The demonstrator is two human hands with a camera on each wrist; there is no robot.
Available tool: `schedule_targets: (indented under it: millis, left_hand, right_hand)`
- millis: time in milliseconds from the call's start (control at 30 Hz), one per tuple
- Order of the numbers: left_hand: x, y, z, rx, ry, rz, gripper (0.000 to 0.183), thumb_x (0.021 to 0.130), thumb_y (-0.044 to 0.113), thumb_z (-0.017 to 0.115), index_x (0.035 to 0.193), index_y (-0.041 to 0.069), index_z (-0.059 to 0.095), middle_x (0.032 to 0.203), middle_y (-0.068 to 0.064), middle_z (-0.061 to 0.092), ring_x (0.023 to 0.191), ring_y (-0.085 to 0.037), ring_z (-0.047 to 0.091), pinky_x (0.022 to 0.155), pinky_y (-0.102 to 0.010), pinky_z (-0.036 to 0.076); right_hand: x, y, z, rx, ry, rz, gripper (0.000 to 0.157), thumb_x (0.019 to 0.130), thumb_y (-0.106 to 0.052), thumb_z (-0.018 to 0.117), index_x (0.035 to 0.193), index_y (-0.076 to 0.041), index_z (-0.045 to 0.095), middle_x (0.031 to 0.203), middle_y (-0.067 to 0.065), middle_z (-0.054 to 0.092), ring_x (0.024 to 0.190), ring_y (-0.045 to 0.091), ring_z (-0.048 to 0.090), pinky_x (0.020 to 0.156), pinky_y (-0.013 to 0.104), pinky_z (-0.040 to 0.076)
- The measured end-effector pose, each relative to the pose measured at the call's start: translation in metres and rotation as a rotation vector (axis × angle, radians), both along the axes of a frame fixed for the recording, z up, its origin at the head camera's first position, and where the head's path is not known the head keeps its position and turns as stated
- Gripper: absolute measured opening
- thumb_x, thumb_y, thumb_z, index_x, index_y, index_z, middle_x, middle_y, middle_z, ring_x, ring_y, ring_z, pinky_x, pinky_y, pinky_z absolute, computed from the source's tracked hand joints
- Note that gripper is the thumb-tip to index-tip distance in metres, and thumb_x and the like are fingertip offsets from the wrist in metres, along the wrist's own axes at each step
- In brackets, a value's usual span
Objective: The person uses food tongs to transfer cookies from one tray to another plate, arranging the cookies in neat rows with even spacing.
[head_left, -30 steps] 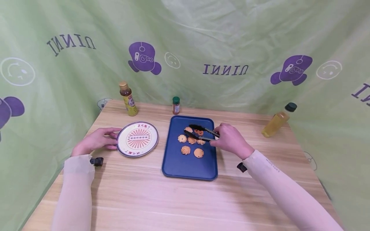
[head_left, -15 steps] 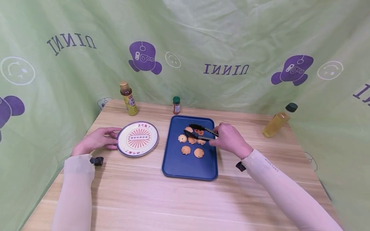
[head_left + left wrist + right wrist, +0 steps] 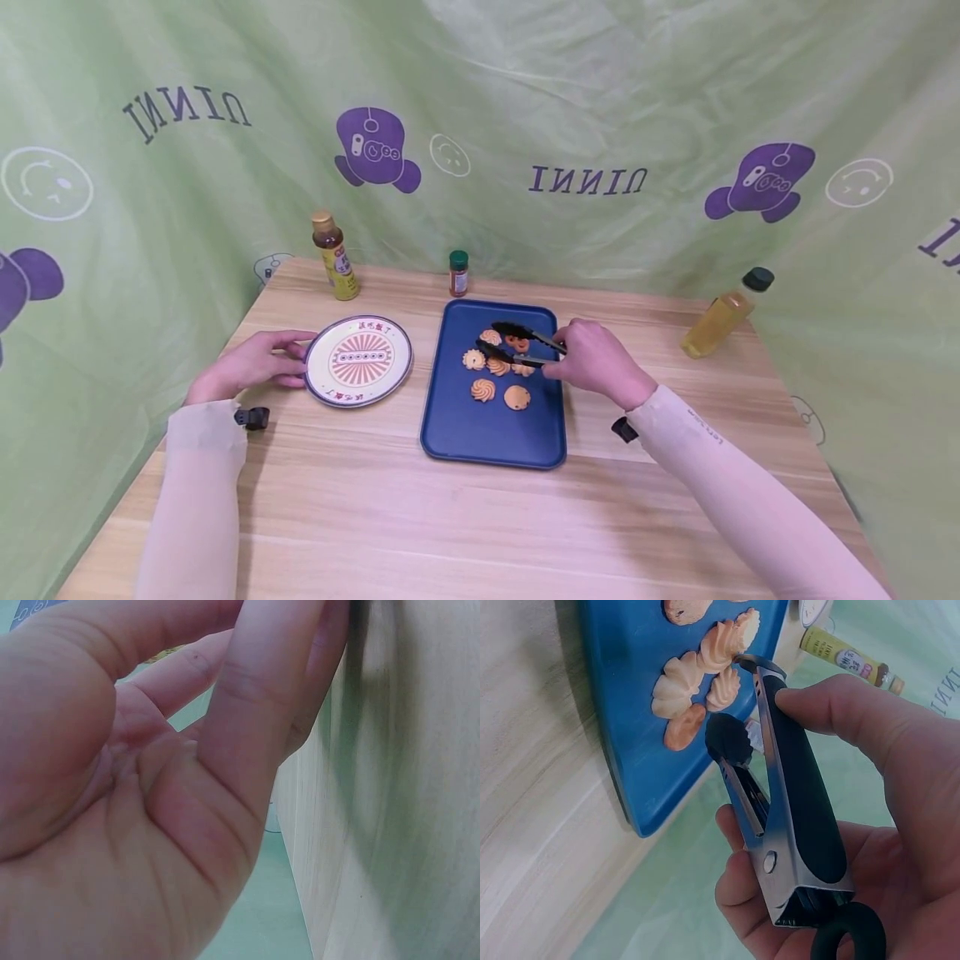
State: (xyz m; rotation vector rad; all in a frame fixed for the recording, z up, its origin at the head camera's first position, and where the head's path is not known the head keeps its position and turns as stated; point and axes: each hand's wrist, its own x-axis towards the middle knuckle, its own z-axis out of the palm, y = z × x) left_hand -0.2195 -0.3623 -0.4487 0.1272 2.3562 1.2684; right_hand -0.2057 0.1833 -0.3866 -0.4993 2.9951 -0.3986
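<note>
Counted in the head view: seven golden-brown baked cookies [image 3: 483, 390], all on one dark-blue rectangular tray [image 3: 491, 435] at centre; five bunched in its upper half, two just below. One round white plate with red print and blue rim [image 3: 390, 375], left of centre. One pair of black-and-silver metal tongs [image 3: 802, 780]. One yellow-labelled bottle with tan cap [image 3: 336, 262], upper left; one small green-capped jar [image 3: 458, 275], upper centre; one dark-capped bottle of yellow liquid [image 3: 716, 323], right.

Gripping the tongs: right hand [image 3: 600, 362], right of the tray. Touching the plate's left rim with loosely extended fingers: left hand [image 3: 258, 364]. Cannot tell whether any fingertip lies under the rim.

Only in the right wrist view: rivet and black pull ring of the tongs, thumb against the dark grip. Tong tips apart, over the upper cookies; cannot tell about contact. In the left wrist view: palm and fingers close up, pale wooden table [image 3: 337, 517] at right.

Bare blue along the tray's lower third; a wood strip between plate and tray, broader wood across the lower centre.
</note>
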Motion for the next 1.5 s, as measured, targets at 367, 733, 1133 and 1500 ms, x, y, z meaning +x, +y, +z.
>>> schedule_targets:
  millis: [367,733,1133,1500]
  left_hand:
    - [0.003,-0.002,0.0,0.005,-0.008,0.009,0.074,0.108,-0.002,0.067,0.172,-0.006,0.032,0.143,-0.032,0.05,0.101,-0.014,0.076,0.092,-0.03,0.074]
    - [0.001,-0.005,-0.001,0.003,-0.007,0.011,0.072,0.108,-0.002,0.065,0.172,-0.006,0.032,0.142,-0.032,0.052,0.1,-0.015,0.076,0.09,-0.031,0.074]
    - [0.0,-0.005,-0.001,0.048,-0.005,0.018,0.073,0.107,-0.004,0.067,0.171,-0.006,0.033,0.139,-0.031,0.053,0.099,-0.013,0.078,0.092,-0.032,0.074]
    - [0.001,-0.002,-0.002,0.062,0.004,0.018,0.073,0.106,-0.004,0.068,0.171,-0.007,0.035,0.137,-0.031,0.057,0.099,-0.014,0.078,0.092,-0.032,0.074]
  right_hand:
    - [-0.001,-0.005,0.005,-0.01,0.001,0.017,0.043,0.088,-0.03,0.091,0.114,0.004,0.083,0.111,0.02,0.081,0.085,0.027,0.071,0.087,0.05,0.068]
    - [-0.005,-0.011,0.008,-0.022,-0.011,0.02,0.037,0.089,-0.029,0.09,0.109,0.001,0.084,0.096,0.013,0.078,0.069,0.02,0.061,0.071,0.038,0.059]
    - [-0.015,-0.035,0.021,-0.095,-0.024,0.083,0.031,0.09,-0.025,0.083,0.07,-0.015,0.063,0.057,-0.01,0.029,0.05,0.01,0.029,0.056,0.027,0.028]
    - [-0.023,-0.094,0.021,-0.143,-0.071,0.139,0.036,0.095,-0.03,0.086,0.118,-0.002,0.084,0.065,0.001,0.068,0.05,0.012,0.056,0.071,0.033,0.057]
